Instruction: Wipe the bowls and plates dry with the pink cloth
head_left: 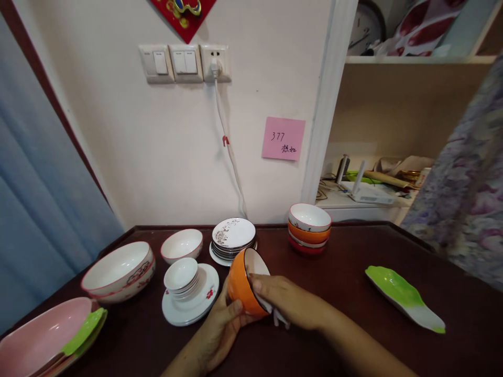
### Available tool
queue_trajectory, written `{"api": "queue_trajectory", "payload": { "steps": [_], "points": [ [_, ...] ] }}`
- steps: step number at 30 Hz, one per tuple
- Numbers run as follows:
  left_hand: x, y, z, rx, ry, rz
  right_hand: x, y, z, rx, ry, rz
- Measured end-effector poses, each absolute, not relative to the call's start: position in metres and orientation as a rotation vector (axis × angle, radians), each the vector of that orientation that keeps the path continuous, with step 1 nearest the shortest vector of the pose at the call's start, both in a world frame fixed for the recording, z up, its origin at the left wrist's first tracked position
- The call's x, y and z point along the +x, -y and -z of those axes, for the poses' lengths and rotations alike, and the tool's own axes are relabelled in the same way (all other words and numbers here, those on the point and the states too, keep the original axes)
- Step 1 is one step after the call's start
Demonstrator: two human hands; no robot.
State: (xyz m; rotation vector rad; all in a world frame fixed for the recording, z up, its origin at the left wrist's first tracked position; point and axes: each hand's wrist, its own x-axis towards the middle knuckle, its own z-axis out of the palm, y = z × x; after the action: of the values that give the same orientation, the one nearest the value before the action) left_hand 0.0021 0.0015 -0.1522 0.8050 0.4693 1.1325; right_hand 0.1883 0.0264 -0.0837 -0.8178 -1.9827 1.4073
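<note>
My left hand (226, 324) is closed round the outside of an orange bowl (240, 285), its thumb pressed on the wall. The bowl is tilted on its side above the table, its white inside facing right. My right hand (288, 298) reaches in over the rim, fingers partly hidden inside. From under that hand hangs a bit of pale cloth (280, 317). Just behind the bowl is a stack of patterned plates (234, 233). To the left, several small white dishes (181, 275) sit piled on white plates (184, 313).
On the left stand a large white bowl (118, 269), a smaller white bowl (182, 245) and a pink dish (43, 327) with green leaves. Stacked bowls (309, 230) stand at the back right. A green leaf-shaped dish (401, 296) lies right on the dark table (334, 345).
</note>
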Motion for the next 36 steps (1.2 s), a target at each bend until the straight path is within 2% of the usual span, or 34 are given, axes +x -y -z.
{"api": "queue_trajectory", "payload": {
  "steps": [7,11,13,16,19,22,31,36],
  "points": [
    [0.0,0.001,0.152,0.812,-0.43,-1.074,0.174,-0.022,0.096,-0.587,1.308,-1.79],
    [-0.003,0.0,0.153,0.783,-0.38,-1.068,0.185,-0.017,0.077,-0.447,1.644,-1.862],
    [-0.003,-0.002,0.153,0.743,-0.359,-1.057,0.193,-0.017,0.067,-0.428,2.007,-1.677],
    [-0.001,-0.004,0.15,0.699,-0.362,-1.019,0.198,-0.019,0.066,-0.411,2.406,-1.222],
    [0.001,-0.006,0.148,0.657,-0.376,-1.035,0.194,-0.02,0.074,-0.633,2.577,-0.847],
    [0.001,-0.007,0.148,0.63,-0.356,-1.044,0.188,-0.017,0.079,-0.8,2.585,-0.706],
    [-0.002,-0.005,0.154,0.717,-0.408,-1.119,0.183,-0.015,0.08,-0.924,2.118,-1.097],
    [-0.002,-0.004,0.154,0.692,-0.41,-1.13,0.194,-0.02,0.081,-0.859,2.278,-1.175]
  ]
}}
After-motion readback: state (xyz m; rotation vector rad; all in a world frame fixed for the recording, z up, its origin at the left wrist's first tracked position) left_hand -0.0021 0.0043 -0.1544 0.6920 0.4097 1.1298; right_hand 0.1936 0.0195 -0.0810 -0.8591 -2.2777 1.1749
